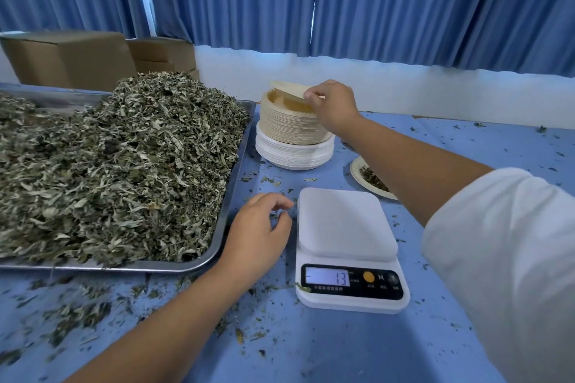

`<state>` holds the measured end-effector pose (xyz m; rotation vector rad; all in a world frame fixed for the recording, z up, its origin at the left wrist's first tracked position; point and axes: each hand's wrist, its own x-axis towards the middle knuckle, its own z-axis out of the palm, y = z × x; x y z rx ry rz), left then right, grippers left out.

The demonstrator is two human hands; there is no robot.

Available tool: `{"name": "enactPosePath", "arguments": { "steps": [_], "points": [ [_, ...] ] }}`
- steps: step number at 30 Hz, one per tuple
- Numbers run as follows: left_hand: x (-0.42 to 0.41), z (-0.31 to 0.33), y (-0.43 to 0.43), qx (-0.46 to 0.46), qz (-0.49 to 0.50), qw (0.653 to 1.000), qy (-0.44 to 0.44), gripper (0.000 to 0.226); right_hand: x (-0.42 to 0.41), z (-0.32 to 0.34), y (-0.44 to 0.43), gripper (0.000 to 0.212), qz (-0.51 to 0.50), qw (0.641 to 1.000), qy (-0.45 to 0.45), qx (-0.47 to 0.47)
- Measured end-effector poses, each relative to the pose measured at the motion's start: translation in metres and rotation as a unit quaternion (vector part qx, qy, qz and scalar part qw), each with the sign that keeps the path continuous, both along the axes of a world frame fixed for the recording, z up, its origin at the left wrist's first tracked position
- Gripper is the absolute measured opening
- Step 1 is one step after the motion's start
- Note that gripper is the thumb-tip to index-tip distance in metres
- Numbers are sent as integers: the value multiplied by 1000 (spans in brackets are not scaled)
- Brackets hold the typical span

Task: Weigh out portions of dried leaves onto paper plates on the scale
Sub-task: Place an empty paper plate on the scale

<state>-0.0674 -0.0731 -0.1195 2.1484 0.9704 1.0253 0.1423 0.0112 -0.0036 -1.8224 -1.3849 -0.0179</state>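
Leftmost, dried leaves (pixel 118 165) lie heaped in a metal tray (pixel 240 165) on the bench (pixel 311 345). Centre: left hand (pixel 258 233), fingers loosely curled and holding nothing, just beside the bare scale (pixel 345 224); above, a stack of paper plates (pixel 292 130), with the right hand (pixel 334 106) pinching the tilted top plate (pixel 287 91) in its fingers. Right: a leaf-filled plate (pixel 362 177), partly hidden by the forearm.

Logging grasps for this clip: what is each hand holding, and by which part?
The right hand pinches the top paper plate by its rim, tilted up off the stack. The left hand holds nothing, hovering beside the scale.
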Motion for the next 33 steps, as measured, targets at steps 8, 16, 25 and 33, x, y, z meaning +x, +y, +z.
{"name": "enactPosePath", "arguments": {
  "steps": [8,16,25,33],
  "points": [
    [-2,0,-1,6,-1,1000,-3,17,-6,-17,-101,19,81,986,-57,137],
    [-2,-2,1,-7,3,1000,-4,20,-3,-73,-214,17,81,990,-52,105],
    [-3,-4,2,-10,14,1000,16,20,-15,-105,-238,25,168,982,-47,66],
    [-3,-4,-1,-7,8,1000,12,18,-8,-107,-243,23,193,980,-36,-22]
  ]
}}
